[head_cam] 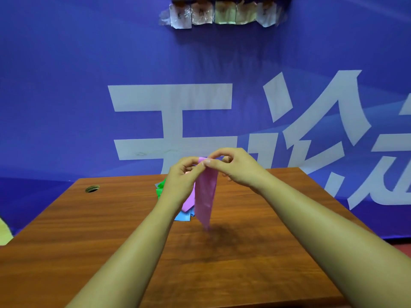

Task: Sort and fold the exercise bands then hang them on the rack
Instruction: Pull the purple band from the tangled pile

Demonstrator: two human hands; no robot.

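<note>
A pink exercise band [206, 194] hangs folded above the wooden table [106, 223], its lower tip just over the tabletop. My left hand [181, 174] and my right hand [233, 166] both pinch its top fold, fingertips meeting at the middle. Behind my left wrist lies a small heap of other bands: a green one [160, 190], a blue one [183, 216] and another pink one [188, 202], partly hidden by the arm. The rack [222, 0] runs along the top of the wall, with paper labels [222, 15] taped under it.
A blue banner wall [66, 96] with large white characters stands right behind the table. A round cable hole [92, 188] is set in the table's far left corner. A yellow shape [4, 232] shows at the left edge.
</note>
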